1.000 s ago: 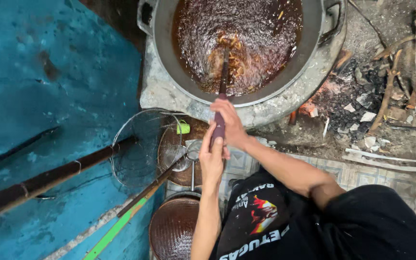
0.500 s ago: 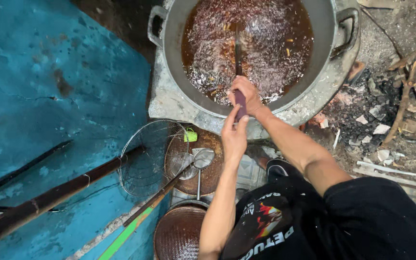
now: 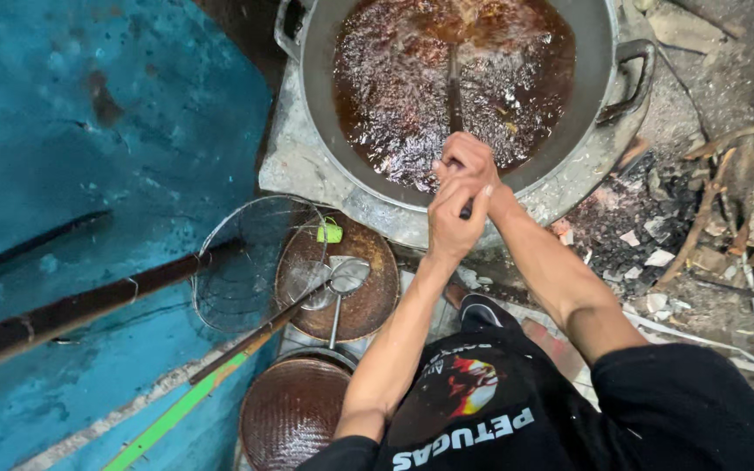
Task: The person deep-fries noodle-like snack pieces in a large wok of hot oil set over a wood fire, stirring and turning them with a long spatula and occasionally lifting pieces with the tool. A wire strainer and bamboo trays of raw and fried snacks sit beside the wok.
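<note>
A large grey metal wok (image 3: 325, 96) holds dark brown bubbling liquid (image 3: 394, 78). A long stirring tool (image 3: 455, 83) reaches from my hands into the liquid. My left hand (image 3: 452, 218) and my right hand (image 3: 468, 163) are both shut on its handle, right above left, over the wok's near rim. The tool's lower end is hidden in the liquid.
Left of me lie a wire skimmer basket (image 3: 237, 262), a round brown strainer (image 3: 355, 279) with a metal ladle (image 3: 345, 279) on it, and another brown strainer (image 3: 292, 410). A dark pole (image 3: 80, 305) leans by the blue wall (image 3: 89, 131). Ash and firewood (image 3: 700, 227) lie at right.
Both hands have pushed the tool farther out over the wok, and the view has shifted so the wok sits closer. The liquid's froth has moved around the tool.
</note>
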